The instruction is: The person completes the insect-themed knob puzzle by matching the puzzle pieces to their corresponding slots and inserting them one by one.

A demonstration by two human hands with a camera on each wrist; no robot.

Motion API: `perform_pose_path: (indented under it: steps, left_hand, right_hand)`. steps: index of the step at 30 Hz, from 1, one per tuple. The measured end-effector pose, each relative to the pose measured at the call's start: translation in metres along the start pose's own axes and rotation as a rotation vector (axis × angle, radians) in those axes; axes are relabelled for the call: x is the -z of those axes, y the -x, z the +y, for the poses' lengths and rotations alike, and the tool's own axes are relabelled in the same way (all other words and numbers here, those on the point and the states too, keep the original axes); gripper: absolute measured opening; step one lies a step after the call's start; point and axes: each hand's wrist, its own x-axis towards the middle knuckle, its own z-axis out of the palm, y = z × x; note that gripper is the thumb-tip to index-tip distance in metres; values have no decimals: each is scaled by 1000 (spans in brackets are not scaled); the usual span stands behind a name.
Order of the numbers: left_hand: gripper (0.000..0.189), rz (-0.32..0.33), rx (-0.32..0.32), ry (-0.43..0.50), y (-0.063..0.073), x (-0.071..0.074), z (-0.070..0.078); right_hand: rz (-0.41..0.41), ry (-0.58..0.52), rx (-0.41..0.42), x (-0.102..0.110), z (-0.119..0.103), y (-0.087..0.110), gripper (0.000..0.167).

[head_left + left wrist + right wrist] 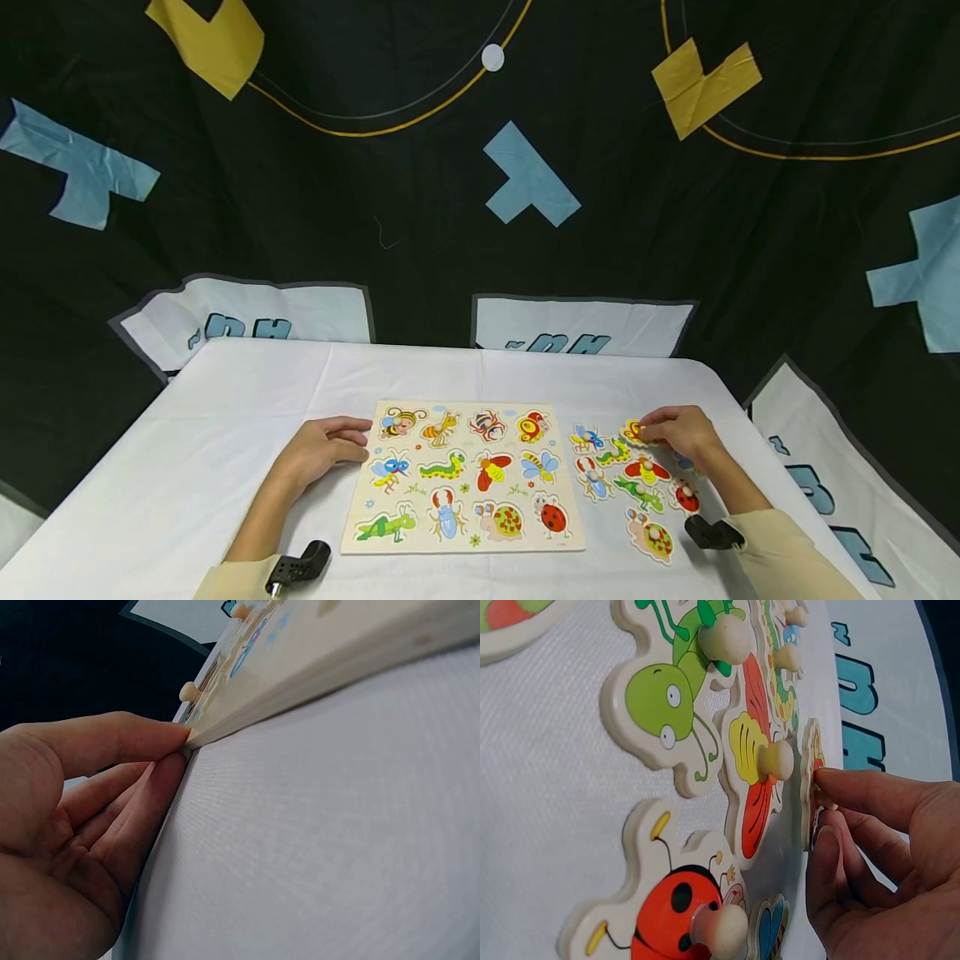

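Note:
A wooden peg puzzle board (pixel 455 543) printed with insects lies flat on the white table. My left hand (pixel 318 452) rests against its left edge; in the left wrist view, the thumb (pixel 127 742) and fingertips meet at that edge. Over loose pieces to the right, my right hand (pixel 681 432) pinches a yellow-and-red butterfly puzzle piece (pixel 808 784) between thumb and fingers. That piece stands edge-on in the right wrist view, its peg mostly hidden. Close to this hand lie a red-winged firefly piece (pixel 751 750), a ladybug piece (pixel 671 900) and a green grasshopper piece (pixel 660 705).
Other loose pieces right of the board include a mosquito (pixel 587 438), a caterpillar (pixel 613 452), a beetle (pixel 593 478) and a snail (pixel 649 537). A blue-winged piece (pixel 769 930) shows partly beyond the ladybug. A black patterned cloth (pixel 420 250) hangs behind the table.

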Motion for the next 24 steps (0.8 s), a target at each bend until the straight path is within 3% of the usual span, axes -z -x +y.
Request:
perform_pose_path:
  steps: [13, 24]
  left_hand:
    - [53, 7, 1, -27, -1, 2, 1]
    - [54, 4, 7, 4, -2, -1, 0]
  right_hand:
    - [2, 11, 14, -1, -9, -2, 31]
    - [21, 6, 16, -6, -10, -2, 28]
